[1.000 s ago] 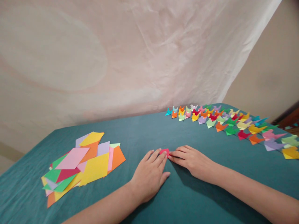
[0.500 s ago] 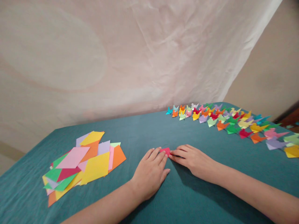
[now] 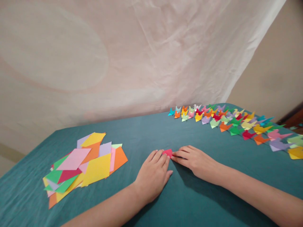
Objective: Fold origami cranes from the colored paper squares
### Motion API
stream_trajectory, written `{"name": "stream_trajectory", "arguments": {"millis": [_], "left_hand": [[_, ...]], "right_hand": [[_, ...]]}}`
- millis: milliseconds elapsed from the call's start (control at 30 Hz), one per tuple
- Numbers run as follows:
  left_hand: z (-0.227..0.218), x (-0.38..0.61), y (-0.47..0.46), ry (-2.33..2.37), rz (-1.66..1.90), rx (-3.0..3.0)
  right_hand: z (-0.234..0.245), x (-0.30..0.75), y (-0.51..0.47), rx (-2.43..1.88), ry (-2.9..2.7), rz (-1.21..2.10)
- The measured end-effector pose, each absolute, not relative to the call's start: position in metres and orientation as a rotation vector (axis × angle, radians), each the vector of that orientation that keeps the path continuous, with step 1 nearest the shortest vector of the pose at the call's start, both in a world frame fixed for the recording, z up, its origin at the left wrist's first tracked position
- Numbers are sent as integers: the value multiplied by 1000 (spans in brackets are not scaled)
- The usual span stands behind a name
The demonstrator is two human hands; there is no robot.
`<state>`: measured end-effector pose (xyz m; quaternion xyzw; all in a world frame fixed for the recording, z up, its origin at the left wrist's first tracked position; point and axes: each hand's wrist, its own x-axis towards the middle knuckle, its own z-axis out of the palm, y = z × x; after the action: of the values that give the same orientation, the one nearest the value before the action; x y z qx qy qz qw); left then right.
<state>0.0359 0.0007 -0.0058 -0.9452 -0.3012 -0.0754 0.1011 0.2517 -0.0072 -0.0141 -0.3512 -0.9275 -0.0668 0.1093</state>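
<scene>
Resting the left hand (image 3: 153, 175) palm down on the teal-covered table (image 3: 142, 134), with fingertips over the near left part of a small red paper (image 3: 168, 152). On that side, a loose, flat grip, with thumb out apart from the fingers and off the paper. Touching the right edge of the same paper with the fingertips of the right hand (image 3: 197, 161). There, a narrow grip, with fingers close together and thumb out of sight; cannot tell between a pinch and a light press. Locating the red paper on the table directly between both hands, partly covered on the left. Well off to the left, a loose pile of paper sheets (image 3: 86, 166), overlapping at odd angles, in yellow, orange, pink, green, lilac and red. Near its top, a pink sheet (image 3: 74, 159); toward its right, a large yellow sheet (image 3: 98, 170) next to an orange sheet (image 3: 120, 160). Along the far right, several rows of folded paper birds (image 3: 224, 126) in mixed colours, from a blue bird (image 3: 170, 112) at the far end to a yellow bird (image 3: 295, 153) at the near end. Behind the table, a pale, creased cloth (image 3: 132, 56).
</scene>
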Motion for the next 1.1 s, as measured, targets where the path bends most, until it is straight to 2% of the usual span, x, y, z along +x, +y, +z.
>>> {"name": "stream_trajectory", "arguments": {"millis": [767,1100], "left_hand": [[-2,36,1,-876,-194,-2815],[-3,36,2,-854,-180,-2798]], "right_hand": [[-10,248,-12,-999,-2820,-353],[-4,255,-12,-935,-2865,-273]]}}
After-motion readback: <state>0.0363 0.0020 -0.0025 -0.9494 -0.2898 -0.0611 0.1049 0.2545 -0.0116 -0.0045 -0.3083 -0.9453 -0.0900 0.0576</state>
